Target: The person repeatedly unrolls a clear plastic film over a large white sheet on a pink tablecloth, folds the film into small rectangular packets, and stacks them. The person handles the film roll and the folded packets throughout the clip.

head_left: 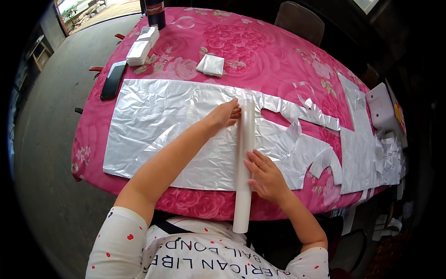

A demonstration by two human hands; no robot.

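A whitish translucent roll or tube (246, 153) lies across a thin, shiny white plastic apron (186, 135), its near end past the table's front edge. Beside the roll's far part, on its left, is my left hand (227, 114), fingers slightly bent and not wrapped around anything. My right hand (265, 174) rests against the roll's right side lower down, fingers stretched out. The apron's left part is spread out with wrinkles. To the right, its cut-out neck and strap parts lie crumpled.
A pink flowered cloth covers the table (195, 204). Folded white packets (211, 65) lie behind the apron, with stacked packets (138, 52) farther left. A phone (113, 80) and a dark cylinder (155, 14) are at the left. More plastic sheets (360, 153) and a white container (382, 107) are at the right.
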